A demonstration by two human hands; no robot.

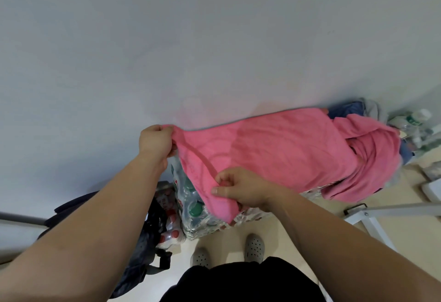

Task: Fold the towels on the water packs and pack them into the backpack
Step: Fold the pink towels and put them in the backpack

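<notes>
A pink towel (281,149) lies spread over stacked water packs (198,215) wrapped in clear plastic, against a pale wall. My left hand (156,140) pinches the towel's far left corner, lifted off the packs. My right hand (241,188) grips the near left corner, thumb on top. The towel's right end is bunched and hangs over the packs. A dark backpack (145,242) sits on the floor left of the packs, partly hidden by my left forearm. More cloth, blue and grey (353,108), lies beyond the towel's right end.
A pale wall (191,39) fills the top of the view. My feet in grey clogs (254,245) stand on a beige floor just before the packs. A white metal frame (381,213) stands at the right; loose bottles (415,120) sit at the far right.
</notes>
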